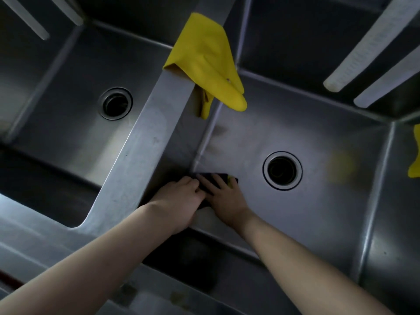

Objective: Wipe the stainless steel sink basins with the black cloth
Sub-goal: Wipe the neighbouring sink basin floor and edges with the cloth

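The black cloth lies on the floor of the right sink basin, in its near left corner by the divider. My right hand presses flat on the cloth with straight, spread fingers. My left hand is beside it, touching the cloth's left edge, fingers curled at the edge; its grip is partly hidden. The right basin's round drain is just right of the cloth. The left basin with its own drain is untouched by either hand.
A yellow rubber glove hangs over the divider and dangles into the right basin. Another yellow item shows at the right edge. Pale bars cross the upper right and upper left. The front rim runs below.
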`<state>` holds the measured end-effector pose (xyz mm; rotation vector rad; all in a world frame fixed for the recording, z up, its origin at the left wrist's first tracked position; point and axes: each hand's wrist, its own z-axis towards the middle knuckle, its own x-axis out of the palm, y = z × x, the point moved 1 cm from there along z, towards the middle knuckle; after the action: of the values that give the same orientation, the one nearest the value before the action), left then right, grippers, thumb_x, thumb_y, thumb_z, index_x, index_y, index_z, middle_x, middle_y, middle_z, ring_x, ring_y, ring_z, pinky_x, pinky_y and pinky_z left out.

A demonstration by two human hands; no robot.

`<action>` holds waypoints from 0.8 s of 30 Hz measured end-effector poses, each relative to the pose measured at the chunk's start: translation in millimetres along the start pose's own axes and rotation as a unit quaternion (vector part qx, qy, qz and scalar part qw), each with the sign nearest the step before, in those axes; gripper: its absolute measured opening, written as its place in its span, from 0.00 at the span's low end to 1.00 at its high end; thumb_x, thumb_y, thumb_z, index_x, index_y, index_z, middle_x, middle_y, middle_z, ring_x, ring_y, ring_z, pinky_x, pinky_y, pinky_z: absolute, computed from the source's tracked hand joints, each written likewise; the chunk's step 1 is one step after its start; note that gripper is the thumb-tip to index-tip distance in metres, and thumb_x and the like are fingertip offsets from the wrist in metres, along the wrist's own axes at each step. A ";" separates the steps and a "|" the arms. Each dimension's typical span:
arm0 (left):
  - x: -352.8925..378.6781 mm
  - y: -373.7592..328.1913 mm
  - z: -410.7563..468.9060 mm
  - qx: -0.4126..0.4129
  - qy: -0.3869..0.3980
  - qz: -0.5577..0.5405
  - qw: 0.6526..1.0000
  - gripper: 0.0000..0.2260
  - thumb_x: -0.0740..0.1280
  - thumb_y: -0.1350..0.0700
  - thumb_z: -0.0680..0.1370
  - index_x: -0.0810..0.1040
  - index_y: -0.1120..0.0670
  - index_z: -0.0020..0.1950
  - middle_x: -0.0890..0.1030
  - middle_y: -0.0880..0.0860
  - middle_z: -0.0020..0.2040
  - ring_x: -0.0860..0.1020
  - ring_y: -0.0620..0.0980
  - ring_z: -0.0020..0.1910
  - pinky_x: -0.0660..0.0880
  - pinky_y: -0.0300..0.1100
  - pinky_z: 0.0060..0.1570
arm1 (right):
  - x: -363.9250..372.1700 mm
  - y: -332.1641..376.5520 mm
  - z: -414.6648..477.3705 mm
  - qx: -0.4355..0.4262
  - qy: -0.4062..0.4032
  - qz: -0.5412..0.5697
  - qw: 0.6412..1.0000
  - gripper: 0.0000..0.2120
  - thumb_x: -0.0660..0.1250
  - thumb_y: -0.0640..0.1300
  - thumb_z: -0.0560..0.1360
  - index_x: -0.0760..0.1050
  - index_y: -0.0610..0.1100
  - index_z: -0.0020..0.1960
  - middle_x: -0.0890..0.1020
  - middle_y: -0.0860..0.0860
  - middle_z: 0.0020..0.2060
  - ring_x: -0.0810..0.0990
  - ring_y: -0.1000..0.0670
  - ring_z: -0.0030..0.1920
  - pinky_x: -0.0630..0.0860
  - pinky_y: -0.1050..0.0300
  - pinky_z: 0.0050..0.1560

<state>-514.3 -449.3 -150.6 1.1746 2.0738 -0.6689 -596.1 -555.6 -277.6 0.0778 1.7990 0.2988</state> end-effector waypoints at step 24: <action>-12.2 -8.1 -79.1 0.078 -0.230 -0.144 0.959 0.26 0.64 0.56 0.76 0.63 0.52 0.73 0.70 0.55 0.66 0.72 0.57 0.62 0.72 0.50 0.60 | -114.2 17.4 -90.2 0.174 -0.087 0.068 0.979 0.23 0.65 0.32 0.73 0.73 0.48 0.65 0.79 0.51 0.60 0.68 0.45 0.47 0.73 0.49 0.44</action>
<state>-539.5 -404.5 -88.8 0.7085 1.8235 -1.1428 -656.2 -577.4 -145.8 0.4628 1.6578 0.0675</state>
